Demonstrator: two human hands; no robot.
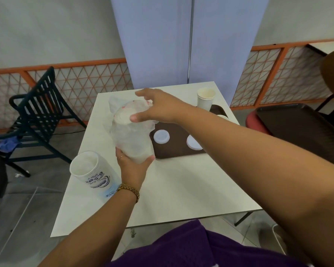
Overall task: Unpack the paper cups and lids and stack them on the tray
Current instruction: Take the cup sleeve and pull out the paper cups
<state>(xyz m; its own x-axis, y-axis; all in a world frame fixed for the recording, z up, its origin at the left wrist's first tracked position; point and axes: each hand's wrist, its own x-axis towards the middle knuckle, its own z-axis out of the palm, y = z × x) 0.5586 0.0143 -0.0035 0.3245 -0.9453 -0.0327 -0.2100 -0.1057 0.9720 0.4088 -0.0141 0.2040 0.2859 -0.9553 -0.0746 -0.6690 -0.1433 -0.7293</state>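
Your left hand cups the bottom of the bag of lids: light, slippery plastic, so grip firmly low down. Your right hand spreads over its open top; beyond lies the tray.

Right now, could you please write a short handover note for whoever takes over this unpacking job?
Left hand grips the bottom of the plastic bag of lids, held over the table.
Right hand is at the bag's top, fingers spread, taking a lid.
Done: two lids lie apart on the brown tray; a cup stack stands at its far end.
Left: empty the bag, stack the lids, unpack the sleeve of cups near the table's left edge.
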